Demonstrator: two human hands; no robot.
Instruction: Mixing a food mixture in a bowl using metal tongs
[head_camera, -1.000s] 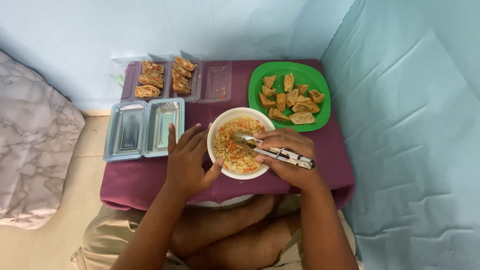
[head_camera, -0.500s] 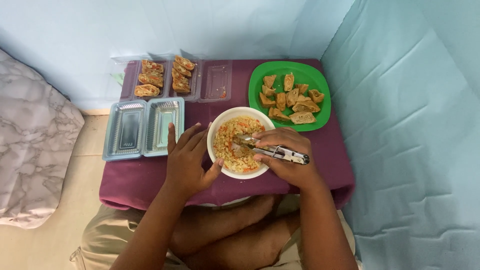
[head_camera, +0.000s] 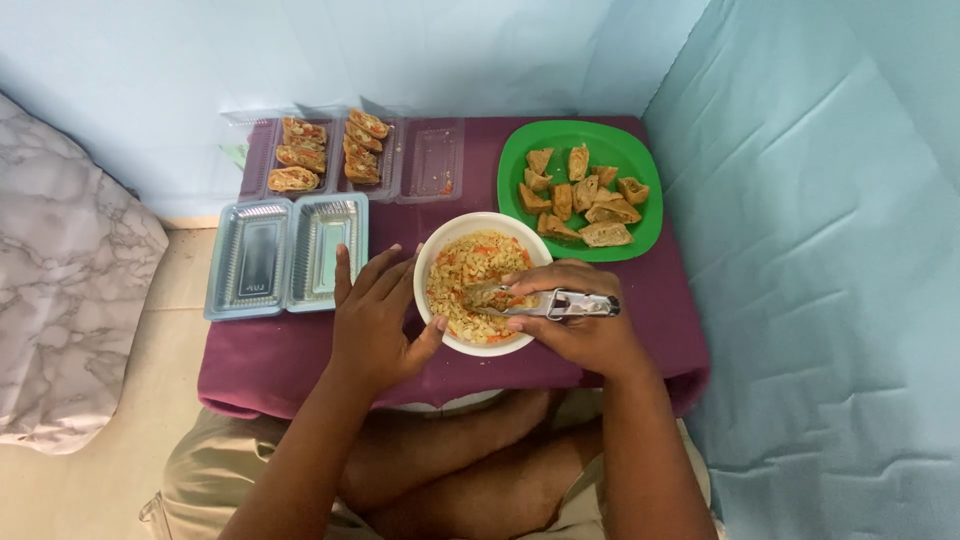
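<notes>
A white bowl (head_camera: 441, 248) of yellowish filling with orange bits stands at the front middle of a low table with a purple cloth (head_camera: 270, 355). My left hand (head_camera: 375, 320) rests flat against the bowl's left side, fingers spread. My right hand (head_camera: 580, 320) grips a metal spoon (head_camera: 545, 303) whose tip is dug into the filling. Behind the bowl to the right, a green plate (head_camera: 640, 160) carries several fried tofu pieces.
A clear tray (head_camera: 430, 160) at the back left holds several filled rolls in two compartments; the third is bare. Two open clear plastic boxes (head_camera: 288, 255) lie left of the bowl. Light blue walls close in behind and right; a marbled cushion (head_camera: 70, 300) lies left.
The spoon handle has shifted slightly left and lies flatter as my right hand works it in the filling. My left hand stays on the bowl.
</notes>
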